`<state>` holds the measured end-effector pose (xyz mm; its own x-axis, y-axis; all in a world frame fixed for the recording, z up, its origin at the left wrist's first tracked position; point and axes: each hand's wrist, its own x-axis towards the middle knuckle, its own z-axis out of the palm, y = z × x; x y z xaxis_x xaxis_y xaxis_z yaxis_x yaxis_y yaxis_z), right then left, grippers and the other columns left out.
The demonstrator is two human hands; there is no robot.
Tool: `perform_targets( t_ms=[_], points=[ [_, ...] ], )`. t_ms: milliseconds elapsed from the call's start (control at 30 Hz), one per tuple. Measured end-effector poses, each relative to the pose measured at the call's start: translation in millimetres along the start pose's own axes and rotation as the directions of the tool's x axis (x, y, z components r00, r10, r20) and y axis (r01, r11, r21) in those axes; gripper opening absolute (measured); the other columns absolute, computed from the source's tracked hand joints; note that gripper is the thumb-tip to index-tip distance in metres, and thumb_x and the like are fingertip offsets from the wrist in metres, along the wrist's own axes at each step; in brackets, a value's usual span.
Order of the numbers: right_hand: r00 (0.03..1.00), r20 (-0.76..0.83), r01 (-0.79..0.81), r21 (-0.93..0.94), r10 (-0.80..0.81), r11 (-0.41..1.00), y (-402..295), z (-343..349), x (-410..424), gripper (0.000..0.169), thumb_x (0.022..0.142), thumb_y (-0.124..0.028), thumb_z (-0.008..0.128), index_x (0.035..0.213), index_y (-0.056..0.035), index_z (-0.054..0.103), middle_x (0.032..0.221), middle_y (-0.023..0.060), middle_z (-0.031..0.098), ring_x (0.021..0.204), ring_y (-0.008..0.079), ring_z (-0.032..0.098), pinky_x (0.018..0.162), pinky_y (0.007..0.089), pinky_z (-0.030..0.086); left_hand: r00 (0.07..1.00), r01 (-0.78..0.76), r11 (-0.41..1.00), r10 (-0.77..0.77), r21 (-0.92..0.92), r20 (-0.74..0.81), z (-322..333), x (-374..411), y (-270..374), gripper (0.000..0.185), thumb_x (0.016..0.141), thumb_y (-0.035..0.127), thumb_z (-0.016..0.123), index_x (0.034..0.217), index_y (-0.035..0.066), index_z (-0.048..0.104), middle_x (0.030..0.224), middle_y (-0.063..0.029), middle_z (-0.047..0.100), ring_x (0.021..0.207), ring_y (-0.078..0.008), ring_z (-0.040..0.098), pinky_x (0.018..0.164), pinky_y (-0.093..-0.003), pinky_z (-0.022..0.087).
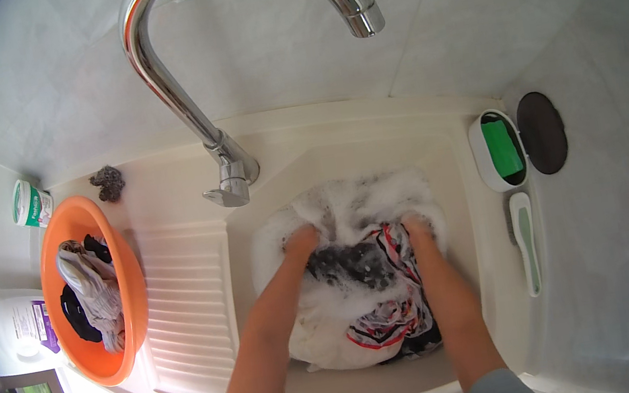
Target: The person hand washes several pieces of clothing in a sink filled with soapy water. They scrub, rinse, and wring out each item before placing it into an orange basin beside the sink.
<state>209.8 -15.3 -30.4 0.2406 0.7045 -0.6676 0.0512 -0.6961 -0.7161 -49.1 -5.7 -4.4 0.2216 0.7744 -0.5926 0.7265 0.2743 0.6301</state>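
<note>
Both hands reach into a sink basin of sudsy water and wet clothes. My left hand is partly sunk in the foam at the left, beside dark fabric; its fingers are hidden. At the right, my right hand is also in the suds, touching or close to a patterned cloth with red edging; its fingers cannot be seen either. Nearer to me, a bulging cream-white cloth lies under part of the patterned cloth.
A chrome faucet arches above. On the left are an orange basin with clothes, a scouring pad, a tub, a white bottle and a ribbed drainboard. On the right are a green soap bar in its box and a brush.
</note>
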Motion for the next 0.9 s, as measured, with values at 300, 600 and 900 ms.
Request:
perform_targets(
  t_ms=[300,600,900],
  points=[
    [0.891,0.358,-0.223,0.880,-0.278,0.419,-27.9,59.8,-66.4,0.043,0.078,-0.040,0.049,0.099,-0.0031,0.049,0.090,0.0078,0.054,0.081,0.0181,0.051,0.070,0.0292,0.042,0.351,-0.719,0.594,0.759,0.362,-0.548,73.5,-84.7,134.1,0.031,0.055,0.021,0.066,0.080,0.008,0.052,0.084,-0.0114,0.054,0.074,-0.0292,0.052,0.065,-0.0356,0.042],
    [0.985,0.060,0.125,0.382,-0.160,0.916,-53.2,20.5,-58.8,0.048,0.077,-0.039,0.050,0.109,-0.0045,0.041,0.096,0.0063,0.051,0.081,0.0187,0.053,0.066,0.0273,0.045,0.491,-0.283,0.948,0.275,0.148,-0.827,20.8,1.2,50.0,0.035,0.067,0.025,0.061,0.093,0.004,0.051,0.097,-0.0215,0.044,0.086,-0.0351,0.047,0.073,-0.0390,0.040],
    [0.957,0.259,0.208,-0.287,-0.134,0.935,-16.6,12.1,-18.4,0.037,0.072,-0.027,0.054,0.101,-0.0050,0.049,0.090,0.0133,0.052,0.082,0.0242,0.050,0.071,0.0345,0.041,0.997,0.007,0.976,0.010,0.217,-0.074,20.3,17.2,-22.1,0.040,0.069,0.028,0.058,0.100,0.006,0.048,0.100,-0.0168,0.045,0.092,-0.0331,0.045,0.075,-0.0419,0.038]
  ],
)
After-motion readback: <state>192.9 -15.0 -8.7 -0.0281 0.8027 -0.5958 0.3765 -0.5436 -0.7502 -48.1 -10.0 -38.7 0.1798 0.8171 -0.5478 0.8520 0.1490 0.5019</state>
